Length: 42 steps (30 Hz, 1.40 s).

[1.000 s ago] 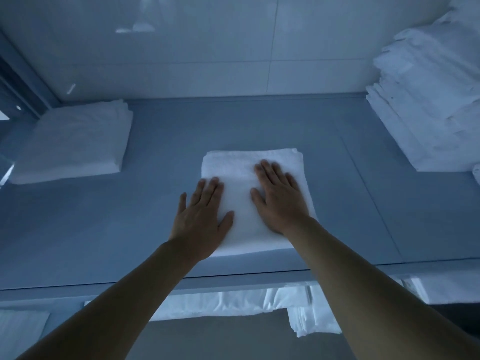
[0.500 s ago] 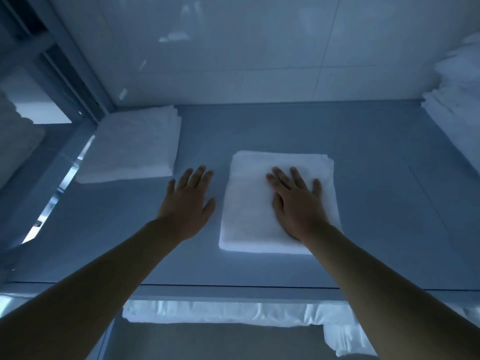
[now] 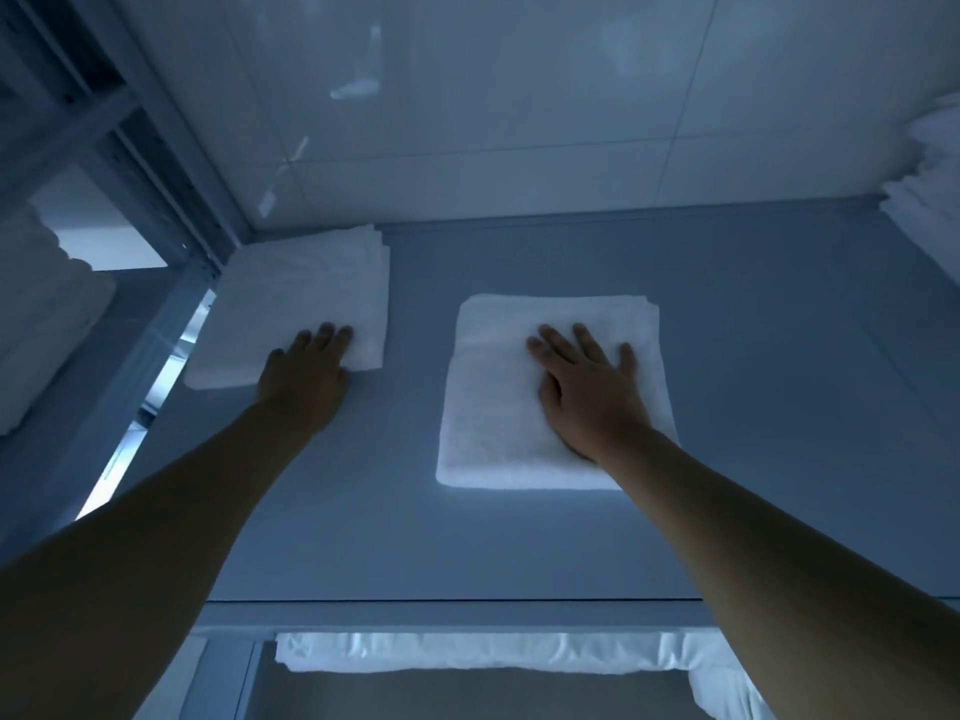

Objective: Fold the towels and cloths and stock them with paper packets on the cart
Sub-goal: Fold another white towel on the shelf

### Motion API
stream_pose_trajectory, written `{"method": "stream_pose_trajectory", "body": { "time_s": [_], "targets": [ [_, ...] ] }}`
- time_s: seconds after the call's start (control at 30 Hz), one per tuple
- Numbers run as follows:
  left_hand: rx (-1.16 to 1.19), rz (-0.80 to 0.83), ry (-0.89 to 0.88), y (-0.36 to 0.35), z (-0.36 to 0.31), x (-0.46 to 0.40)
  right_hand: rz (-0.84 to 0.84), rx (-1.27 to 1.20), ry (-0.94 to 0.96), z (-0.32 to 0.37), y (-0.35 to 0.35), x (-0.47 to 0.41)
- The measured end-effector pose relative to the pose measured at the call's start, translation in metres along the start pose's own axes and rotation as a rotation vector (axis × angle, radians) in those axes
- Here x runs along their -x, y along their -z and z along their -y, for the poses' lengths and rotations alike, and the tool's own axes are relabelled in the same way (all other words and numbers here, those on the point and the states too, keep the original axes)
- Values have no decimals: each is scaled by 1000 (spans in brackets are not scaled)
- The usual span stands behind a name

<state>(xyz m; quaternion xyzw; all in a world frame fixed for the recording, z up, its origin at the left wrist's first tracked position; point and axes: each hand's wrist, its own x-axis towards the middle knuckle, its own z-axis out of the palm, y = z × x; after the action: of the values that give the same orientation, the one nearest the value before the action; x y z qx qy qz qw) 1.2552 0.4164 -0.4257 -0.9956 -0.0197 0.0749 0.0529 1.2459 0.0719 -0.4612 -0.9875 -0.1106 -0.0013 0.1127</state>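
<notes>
A folded white towel (image 3: 498, 397) lies in the middle of the grey shelf surface (image 3: 753, 407). My right hand (image 3: 587, 392) lies flat on it with fingers spread. At the back left corner sits a stack of folded white cloths (image 3: 301, 298). My left hand (image 3: 306, 376) reaches to the stack's near right corner, fingers straight and resting on its top.
A white tiled wall (image 3: 493, 122) closes the back. A metal frame post (image 3: 156, 304) runs along the left, with more white linen (image 3: 41, 324) beyond it. A tall towel pile (image 3: 930, 194) stands at the right edge. White linen (image 3: 467, 652) shows below the shelf's front edge.
My left hand left the middle towel and moved left and forward onto the corner stack. My right hand stayed flat on the middle towel. The view swung left.
</notes>
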Motion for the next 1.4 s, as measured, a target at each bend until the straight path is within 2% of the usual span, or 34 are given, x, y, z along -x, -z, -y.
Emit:
{"method": "stream_pose_trajectory", "body": {
  "time_s": [0.2, 0.5, 0.63, 0.8, 0.97, 1.17, 1.4],
  "targets": [
    [-11, 15, 30, 3, -6, 4, -2, -20, 3, -5, 2, 5],
    [3, -48, 19, -7, -38, 37, -2, -42, 8, -33, 12, 31],
    [-74, -85, -26, -16, -72, 68, 8, -37, 3, -61, 21, 48],
    [-12, -149, -68, -20, -113, 107, -1, -51, 1, -109, 34, 77],
    [7, -248, -188, -9, -182, 154, 0, -53, 31, -154, 44, 106],
    [21, -255, -292, -14, -286, 216, -18, -61, 10, -202, 60, 140],
    [130, -217, -324, -10, -323, 250, -36, -31, -15, -249, 72, 189]
  ]
}}
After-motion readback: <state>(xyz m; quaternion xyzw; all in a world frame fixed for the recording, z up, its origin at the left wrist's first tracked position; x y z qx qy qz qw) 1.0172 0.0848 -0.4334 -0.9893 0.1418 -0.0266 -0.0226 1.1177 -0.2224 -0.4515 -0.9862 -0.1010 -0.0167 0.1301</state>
